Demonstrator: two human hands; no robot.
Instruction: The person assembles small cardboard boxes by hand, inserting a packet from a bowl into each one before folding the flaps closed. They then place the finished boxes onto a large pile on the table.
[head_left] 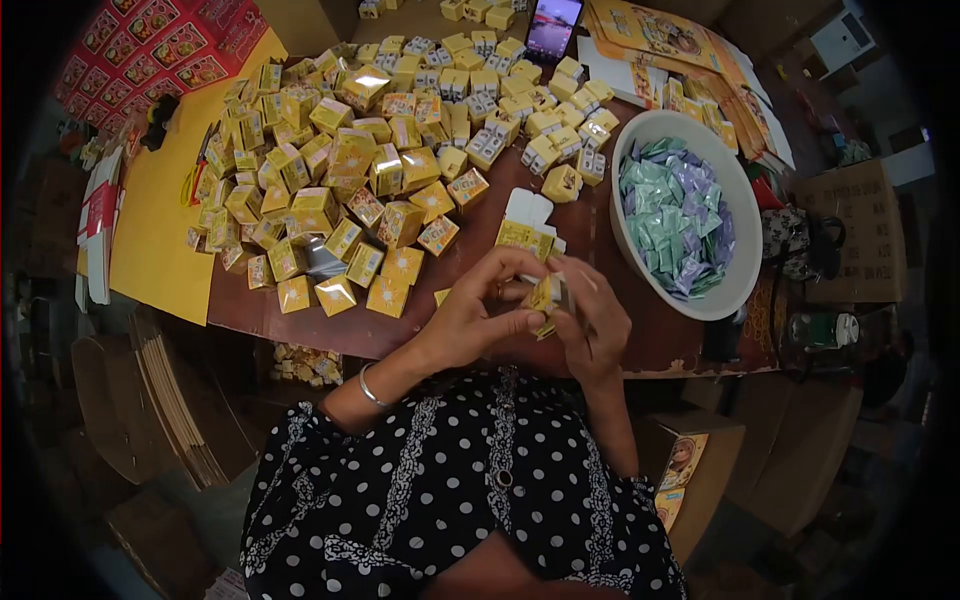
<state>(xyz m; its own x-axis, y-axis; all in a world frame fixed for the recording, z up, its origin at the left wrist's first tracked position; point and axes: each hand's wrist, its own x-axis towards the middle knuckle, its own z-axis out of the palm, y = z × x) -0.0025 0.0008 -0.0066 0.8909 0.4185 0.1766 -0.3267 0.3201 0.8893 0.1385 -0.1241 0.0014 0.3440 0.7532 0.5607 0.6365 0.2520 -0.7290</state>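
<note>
Near the table's front edge, both hands meet around a small yellow box (545,297). My left hand (483,305) has its thumb and fingers closed on the box's left side. My right hand (592,318) grips the same box from the right, its fingers curled over the top. The fingers hide part of the box. Just beyond them lies an unfolded white and yellow carton (527,225). A large pile of yellow boxes (350,155) spreads to the left, with smaller yellow and white boxes (485,145) behind.
At right stands a grey-white bowl (622,215) of green and purple packets (670,215). A lit phone (552,28) leans at the back, beside printed cardboard sheets (665,38). Yellow card (150,245) lies at the left; open cartons (180,400) stand below the table.
</note>
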